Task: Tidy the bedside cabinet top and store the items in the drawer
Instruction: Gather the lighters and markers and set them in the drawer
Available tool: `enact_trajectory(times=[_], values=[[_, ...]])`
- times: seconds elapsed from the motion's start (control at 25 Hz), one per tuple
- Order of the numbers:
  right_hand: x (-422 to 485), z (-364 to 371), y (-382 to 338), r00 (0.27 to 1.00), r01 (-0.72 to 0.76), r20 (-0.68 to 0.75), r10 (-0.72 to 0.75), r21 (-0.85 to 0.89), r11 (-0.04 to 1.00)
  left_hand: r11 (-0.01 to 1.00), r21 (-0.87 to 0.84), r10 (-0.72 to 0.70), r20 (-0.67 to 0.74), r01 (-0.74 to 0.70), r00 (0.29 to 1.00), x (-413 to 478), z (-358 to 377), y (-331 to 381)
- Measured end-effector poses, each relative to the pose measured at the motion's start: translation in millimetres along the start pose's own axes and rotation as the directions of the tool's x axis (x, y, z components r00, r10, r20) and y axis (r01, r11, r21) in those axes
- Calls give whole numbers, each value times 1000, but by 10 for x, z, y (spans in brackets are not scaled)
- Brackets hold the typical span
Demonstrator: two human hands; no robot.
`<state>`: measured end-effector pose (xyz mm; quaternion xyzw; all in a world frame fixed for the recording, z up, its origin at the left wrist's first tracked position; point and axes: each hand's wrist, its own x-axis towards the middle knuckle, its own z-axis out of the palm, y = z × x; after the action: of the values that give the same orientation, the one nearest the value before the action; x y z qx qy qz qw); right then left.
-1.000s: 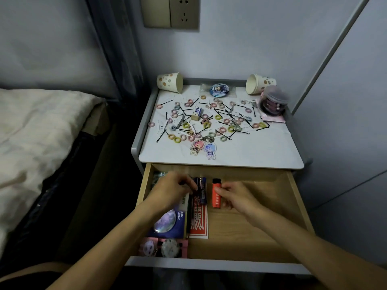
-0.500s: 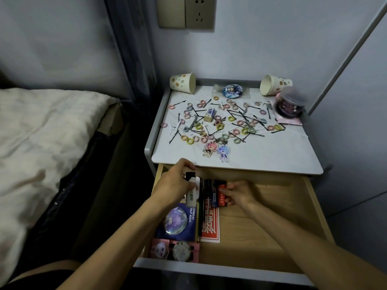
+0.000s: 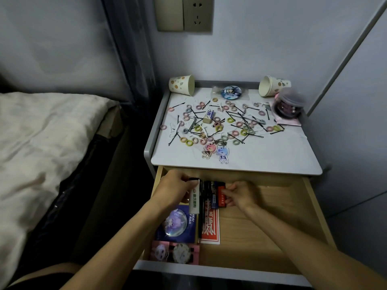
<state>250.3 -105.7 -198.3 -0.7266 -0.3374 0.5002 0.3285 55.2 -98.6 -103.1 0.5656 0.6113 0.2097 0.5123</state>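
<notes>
In the open drawer (image 3: 261, 237), back left: two hands at a row of lighters.
Left hand (image 3: 173, 189), fingers curled round the top of a white lighter (image 3: 194, 200); dark narrow items (image 3: 206, 195) just beside it; orange lighter (image 3: 222, 197) at the row's right end, pinched by the right hand (image 3: 240, 194). Behind, on the cabinet top (image 3: 261, 158): scattered hair ties (image 3: 230, 120), two tipped paper cups (image 3: 181, 84).

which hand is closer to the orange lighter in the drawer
Right. The right hand pinches the orange lighter; the left hand grips the white lighter at the row's other end.
</notes>
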Motion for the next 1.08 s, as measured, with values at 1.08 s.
enact_trajectory(times=[1.08], values=[[-38, -198, 96, 999, -41, 21, 44, -125, 991, 502, 861, 103, -151, 80, 983, -22, 19, -235]])
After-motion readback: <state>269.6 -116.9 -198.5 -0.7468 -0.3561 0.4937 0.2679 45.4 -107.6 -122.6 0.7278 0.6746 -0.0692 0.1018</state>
